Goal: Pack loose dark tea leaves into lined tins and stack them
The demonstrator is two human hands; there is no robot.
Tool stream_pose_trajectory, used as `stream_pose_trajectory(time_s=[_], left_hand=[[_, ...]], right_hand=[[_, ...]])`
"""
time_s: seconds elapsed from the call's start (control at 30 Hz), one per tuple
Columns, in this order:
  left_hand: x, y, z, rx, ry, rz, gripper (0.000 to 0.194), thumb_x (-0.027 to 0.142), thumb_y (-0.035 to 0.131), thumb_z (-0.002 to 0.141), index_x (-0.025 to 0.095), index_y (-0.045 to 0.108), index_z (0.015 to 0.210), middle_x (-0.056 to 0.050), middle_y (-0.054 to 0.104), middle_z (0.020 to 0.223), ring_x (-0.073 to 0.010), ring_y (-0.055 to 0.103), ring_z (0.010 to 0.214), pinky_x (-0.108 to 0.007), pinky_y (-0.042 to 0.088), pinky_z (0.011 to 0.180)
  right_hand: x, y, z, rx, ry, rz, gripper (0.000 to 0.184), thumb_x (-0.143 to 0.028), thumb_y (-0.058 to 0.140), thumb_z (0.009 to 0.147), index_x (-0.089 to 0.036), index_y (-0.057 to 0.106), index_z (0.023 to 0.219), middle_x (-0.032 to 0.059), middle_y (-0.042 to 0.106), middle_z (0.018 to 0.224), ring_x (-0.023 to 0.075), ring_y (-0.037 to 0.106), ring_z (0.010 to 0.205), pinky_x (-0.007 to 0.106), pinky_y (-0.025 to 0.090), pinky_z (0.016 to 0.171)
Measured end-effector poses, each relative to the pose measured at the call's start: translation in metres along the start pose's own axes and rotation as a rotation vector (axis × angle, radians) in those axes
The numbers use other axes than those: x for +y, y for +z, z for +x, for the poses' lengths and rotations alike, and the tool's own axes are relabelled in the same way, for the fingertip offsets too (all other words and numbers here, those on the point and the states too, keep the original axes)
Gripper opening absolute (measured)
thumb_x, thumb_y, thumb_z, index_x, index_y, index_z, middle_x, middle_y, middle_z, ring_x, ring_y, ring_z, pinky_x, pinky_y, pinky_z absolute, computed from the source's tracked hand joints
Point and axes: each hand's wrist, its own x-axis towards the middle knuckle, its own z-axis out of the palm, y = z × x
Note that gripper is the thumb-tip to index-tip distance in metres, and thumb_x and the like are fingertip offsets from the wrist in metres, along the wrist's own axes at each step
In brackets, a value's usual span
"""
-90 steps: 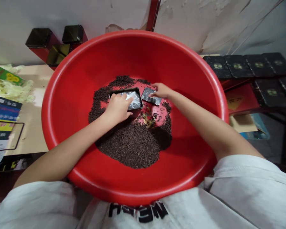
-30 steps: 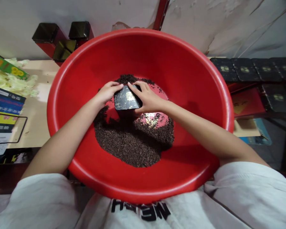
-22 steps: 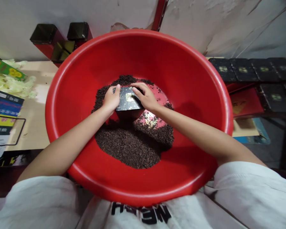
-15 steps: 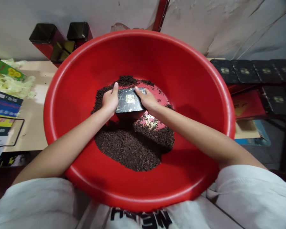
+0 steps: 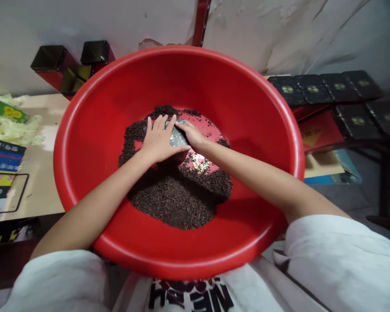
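A big red basin (image 5: 94,125) holds a heap of dark loose tea leaves (image 5: 178,199). At the far side of the heap sits a small black tin (image 5: 178,138) with its lid on. My left hand (image 5: 158,141) lies flat on top of the tin, fingers stretched out and together. My right hand (image 5: 191,135) grips the tin's right side, with fingers curled round its edge. Most of the tin is hidden beneath both hands.
Rows of black lidded tins (image 5: 325,84) lie on a shelf at the right, above red boxes (image 5: 321,136). Dark tins on a red stand (image 5: 68,65) sit at the back left. Printed cartons (image 5: 3,154) and pale shreds (image 5: 9,128) lie on the left table.
The open tin with its silver bag got its lid placed on by my right hand. Both hands then gripped its sides, and my left hand has moved flat onto the lid.
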Motion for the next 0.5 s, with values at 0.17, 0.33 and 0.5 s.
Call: stream_pose_trajectory(time_s=[0.17, 0.33, 0.5], left_hand=[[-0.011, 0.001, -0.004, -0.018, 0.203, 0.128, 0.103, 0.056, 0.073, 0.065, 0.006, 0.031, 0.145, -0.024, 0.041, 0.141, -0.0383, 0.038, 0.130, -0.052, 0.025, 0.111], [-0.034, 0.000, 0.001, 0.106, 0.428, 0.177, 0.082, 0.052, 0.065, 0.071, 0.007, 0.045, 0.137, -0.024, 0.048, 0.135, -0.0385, 0.045, 0.126, -0.058, 0.029, 0.108], [-0.019, 0.007, -0.005, 0.113, 0.471, 0.267, 0.067, 0.043, 0.050, 0.081, 0.000, 0.050, 0.131, -0.025, 0.049, 0.136, -0.0381, 0.046, 0.127, -0.055, 0.034, 0.106]], right_hand=[[0.021, -0.038, -0.006, -0.437, -0.158, -0.188, 0.102, -0.054, 0.080, 0.046, -0.016, 0.036, 0.130, 0.0155, 0.037, 0.144, 0.0289, 0.035, 0.135, 0.044, 0.029, 0.113], [0.049, -0.040, -0.003, -0.402, -0.390, -0.524, 0.138, -0.042, 0.089, 0.021, -0.008, 0.023, 0.137, 0.0247, 0.026, 0.147, 0.0373, 0.024, 0.140, 0.050, 0.017, 0.117], [0.071, -0.013, 0.002, -0.113, -0.396, -0.407, 0.106, -0.038, 0.084, 0.039, -0.013, 0.031, 0.126, 0.0179, 0.048, 0.129, 0.0314, 0.052, 0.118, 0.048, 0.041, 0.102]])
